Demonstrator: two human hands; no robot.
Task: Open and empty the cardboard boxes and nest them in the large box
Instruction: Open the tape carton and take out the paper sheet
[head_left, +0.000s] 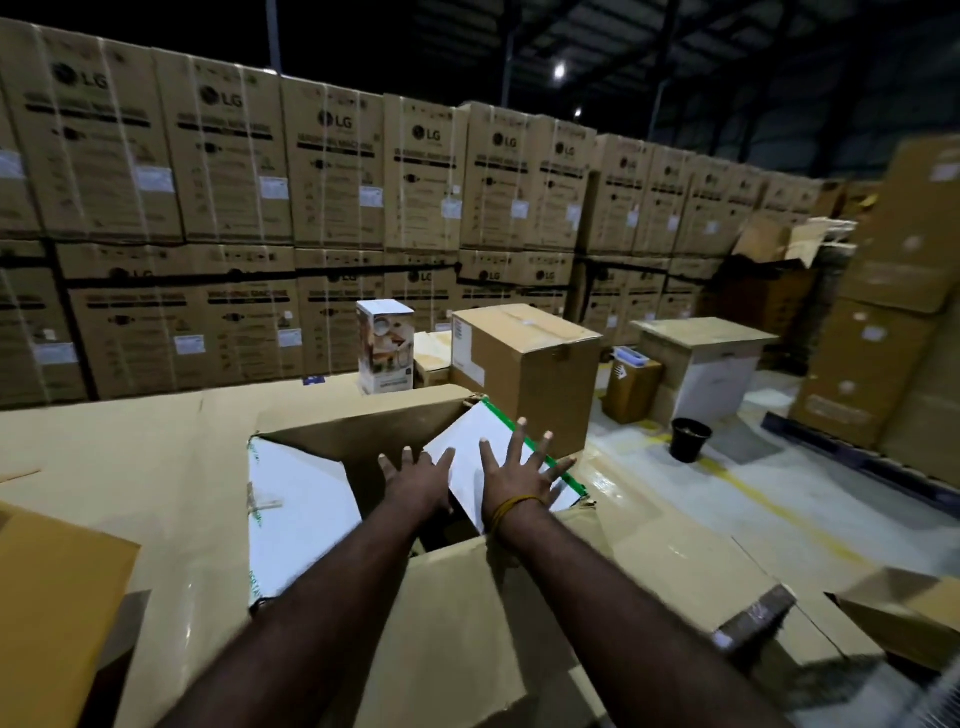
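Both arms reach forward over the large box (322, 431), open-topped in front of the person, its brown flaps folded outward and white inner panels showing. The right hand (522, 475) lies flat, fingers spread wide, on a tilted white flap (483, 447) edged with green tape along its far right side; the left hand (415, 480), also splayed and holding nothing, hovers just beside it over the dark opening, and whether it touches the flap's near-left edge cannot be told. The flap lies directly ahead of both hands, leaning down into the cavity, its long axis running from the near right rim toward the far corner; the right hand is nearer its centre. Pressing it down and inward looks like the step in hand. A taped brown carton (524, 364) stands beyond the far rim, long side angled away to the right, with a tall printed carton (385, 347) to its left.
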